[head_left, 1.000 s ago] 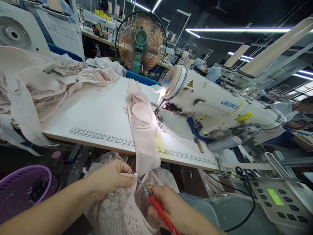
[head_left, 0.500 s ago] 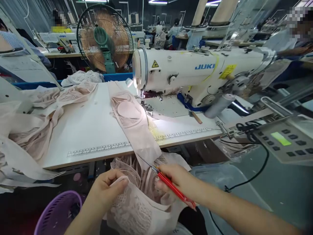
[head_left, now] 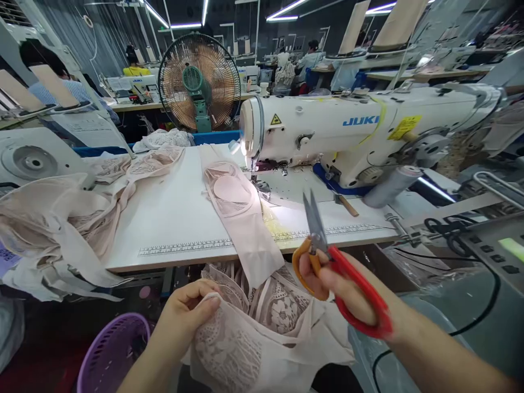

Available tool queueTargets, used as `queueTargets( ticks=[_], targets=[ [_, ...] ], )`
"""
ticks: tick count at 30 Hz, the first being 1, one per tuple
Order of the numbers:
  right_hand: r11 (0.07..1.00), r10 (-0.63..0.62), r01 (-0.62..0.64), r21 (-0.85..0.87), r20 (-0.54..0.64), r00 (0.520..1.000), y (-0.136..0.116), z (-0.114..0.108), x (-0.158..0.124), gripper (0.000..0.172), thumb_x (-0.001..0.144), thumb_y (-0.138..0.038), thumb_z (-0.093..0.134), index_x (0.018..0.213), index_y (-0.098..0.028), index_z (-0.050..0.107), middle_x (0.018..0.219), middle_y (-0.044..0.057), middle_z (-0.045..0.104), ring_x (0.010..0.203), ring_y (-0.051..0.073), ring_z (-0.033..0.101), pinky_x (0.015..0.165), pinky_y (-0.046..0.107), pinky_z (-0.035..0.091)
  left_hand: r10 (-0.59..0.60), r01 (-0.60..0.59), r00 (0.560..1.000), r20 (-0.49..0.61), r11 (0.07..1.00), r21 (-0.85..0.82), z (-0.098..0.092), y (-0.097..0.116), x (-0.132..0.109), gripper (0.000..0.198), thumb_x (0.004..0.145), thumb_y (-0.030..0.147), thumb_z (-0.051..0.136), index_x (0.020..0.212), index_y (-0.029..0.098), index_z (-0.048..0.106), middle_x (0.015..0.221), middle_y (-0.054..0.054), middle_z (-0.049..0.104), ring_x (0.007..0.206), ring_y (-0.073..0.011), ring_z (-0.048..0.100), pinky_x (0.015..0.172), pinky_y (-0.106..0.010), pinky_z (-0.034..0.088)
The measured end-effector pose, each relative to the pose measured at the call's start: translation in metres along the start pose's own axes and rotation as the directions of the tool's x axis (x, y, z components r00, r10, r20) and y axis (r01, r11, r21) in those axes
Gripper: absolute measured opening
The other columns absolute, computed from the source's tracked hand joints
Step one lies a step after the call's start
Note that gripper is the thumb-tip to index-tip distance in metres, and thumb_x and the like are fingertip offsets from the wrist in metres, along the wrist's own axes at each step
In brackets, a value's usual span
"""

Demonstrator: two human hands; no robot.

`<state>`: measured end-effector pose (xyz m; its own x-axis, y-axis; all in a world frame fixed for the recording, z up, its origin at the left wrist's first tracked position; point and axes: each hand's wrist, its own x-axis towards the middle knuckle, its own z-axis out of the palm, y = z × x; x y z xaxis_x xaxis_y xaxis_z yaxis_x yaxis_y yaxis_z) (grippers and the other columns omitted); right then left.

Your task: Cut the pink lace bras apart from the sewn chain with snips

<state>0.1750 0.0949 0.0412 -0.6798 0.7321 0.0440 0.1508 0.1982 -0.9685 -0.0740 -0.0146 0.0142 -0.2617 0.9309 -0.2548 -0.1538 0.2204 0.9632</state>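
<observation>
- Scissors (head_left: 318,239) have swung up since half a second ago, from a low slant toward my left; I now see them pointing upward before the table (head_left: 167,218), blades slightly parted.
- My right hand (head_left: 347,292) is wrapped around their red and orange handles.
- My left hand (head_left: 188,308) pinches the edge of a lace bra (head_left: 229,349), thumb pressed to forefinger.
- That bra hangs below the table's front edge, its fabric running out under the scissors; more bras (head_left: 282,314) bunch just behind it.
- Low on my left I see a basket (head_left: 90,355), purple and slotted.
- On the table a draped bra (head_left: 256,240) lies beside the needle of a sewing machine (head_left: 311,114), its end drooping over the edge.
- Left of it, a heap (head_left: 61,218) of bras spills its straps off the table.
- Beyond stands a fan (head_left: 200,82).
</observation>
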Motion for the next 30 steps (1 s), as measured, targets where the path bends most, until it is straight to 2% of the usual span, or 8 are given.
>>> queueTargets(
  ticks=[3,6,8,10,12,16,27,30],
  targets=[
    [0.961,0.042,0.006,-0.278,0.166,0.985,-0.01,0.02,-0.002,0.031,0.077,-0.048,0.061,0.069,-0.02,0.05,0.064,0.002,0.053,0.055,0.015,0.046,0.049,0.027,0.036,0.053,-0.053,0.998,-0.021,0.998,-0.015,-0.002,-0.002,-0.003,0.02,0.064,0.03,0.077,0.055,0.017,0.065,0.074,-0.002,0.058,0.069,-0.0157,0.052,0.061,-0.024,0.039],
    [0.859,0.013,0.139,-0.492,0.292,0.956,-0.01,0.045,-0.005,0.03,0.074,-0.041,0.065,0.066,-0.02,0.046,0.066,0.003,0.056,0.056,0.016,0.047,0.05,0.026,0.034,0.085,-0.085,0.996,-0.022,0.996,-0.018,-0.003,-0.003,-0.007,0.018,0.066,0.03,0.076,0.056,0.017,0.067,0.075,-0.003,0.058,0.067,-0.0147,0.051,0.06,-0.024,0.04],
    [0.794,-0.025,0.22,-0.566,0.332,0.943,-0.005,0.051,-0.003,0.028,0.074,-0.038,0.066,0.066,-0.019,0.047,0.069,0.004,0.057,0.06,0.016,0.048,0.052,0.027,0.034,0.106,-0.106,0.994,0.04,0.994,-0.018,-0.004,-0.002,-0.01,0.016,0.067,0.03,0.075,0.058,0.018,0.07,0.075,-0.003,0.058,0.066,-0.0143,0.052,0.06,-0.025,0.04],
    [0.743,-0.023,0.247,-0.622,0.345,0.938,0.0,0.048,0.0,0.026,0.071,-0.037,0.066,0.067,-0.019,0.048,0.071,0.004,0.058,0.061,0.017,0.049,0.053,0.027,0.034,0.128,-0.131,0.981,0.143,0.991,0.008,-0.004,0.0,-0.013,0.014,0.069,0.028,0.075,0.06,0.019,0.072,0.073,-0.003,0.058,0.065,-0.0143,0.052,0.06,-0.025,0.039],
    [0.707,-0.009,0.255,-0.66,0.352,0.936,0.004,0.04,0.004,0.021,0.07,-0.035,0.065,0.068,-0.019,0.051,0.071,0.004,0.058,0.062,0.017,0.05,0.055,0.027,0.033,0.128,-0.14,0.966,0.226,0.989,0.04,-0.004,0.003,-0.016,0.012,0.071,0.026,0.074,0.061,0.019,0.072,0.071,-0.003,0.058,0.064,-0.0142,0.052,0.059,-0.025,0.039],
    [0.685,-0.038,0.309,-0.659,0.392,0.919,0.007,0.027,0.005,0.008,0.072,-0.025,0.061,0.071,-0.02,0.056,0.072,0.002,0.06,0.064,0.017,0.052,0.057,0.027,0.034,0.104,-0.134,0.947,0.304,0.988,0.082,-0.003,0.005,-0.019,0.013,0.073,0.024,0.073,0.061,0.02,0.072,0.069,-0.002,0.057,0.063,-0.0142,0.052,0.058,-0.025,0.038],
    [0.603,-0.002,0.323,-0.729,0.404,0.915,0.001,0.021,0.007,0.031,0.075,-0.048,0.062,0.068,-0.018,0.056,0.068,0.002,0.058,0.058,0.015,0.05,0.052,0.026,0.03,0.114,-0.16,0.921,0.373,0.983,0.095,0.0,0.004,-0.015,0.013,0.076,0.024,0.071,0.064,0.019,0.07,0.068,0.0,0.055,0.059,-0.0106,0.049,0.054,-0.022,0.038],
    [0.57,0.017,0.33,-0.753,0.413,0.911,-0.001,0.019,0.008,0.028,0.077,-0.045,0.06,0.068,-0.018,0.056,0.069,0.003,0.058,0.059,0.015,0.05,0.053,0.026,0.029,0.102,-0.147,0.923,0.372,0.985,0.092,0.001,0.003,-0.013,0.014,0.074,0.024,0.072,0.062,0.019,0.07,0.067,0.0,0.055,0.059,-0.0109,0.05,0.054,-0.022,0.038]
  ],
)
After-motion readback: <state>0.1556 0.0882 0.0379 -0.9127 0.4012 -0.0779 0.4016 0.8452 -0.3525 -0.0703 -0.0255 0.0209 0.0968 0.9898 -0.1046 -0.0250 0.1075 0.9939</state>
